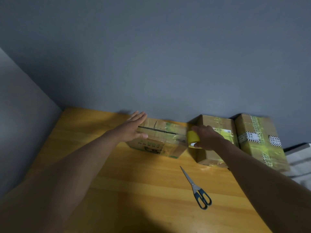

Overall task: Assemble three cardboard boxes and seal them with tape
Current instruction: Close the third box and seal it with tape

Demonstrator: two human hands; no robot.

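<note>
The right hand hides most of the tape roll; box print is blurred.

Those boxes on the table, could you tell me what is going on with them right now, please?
A person is taping the left box. The left hand lies flat on its top, fingers straight, while the right hand grips a yellow tape roll at the box's right edge, a clear strip stretched across the top. Two more boxes to the right already carry tape. Scissors lie untouched on the wooden table.

3 boxes, 1 tape roll, 1 scissors, 2 hands
</note>
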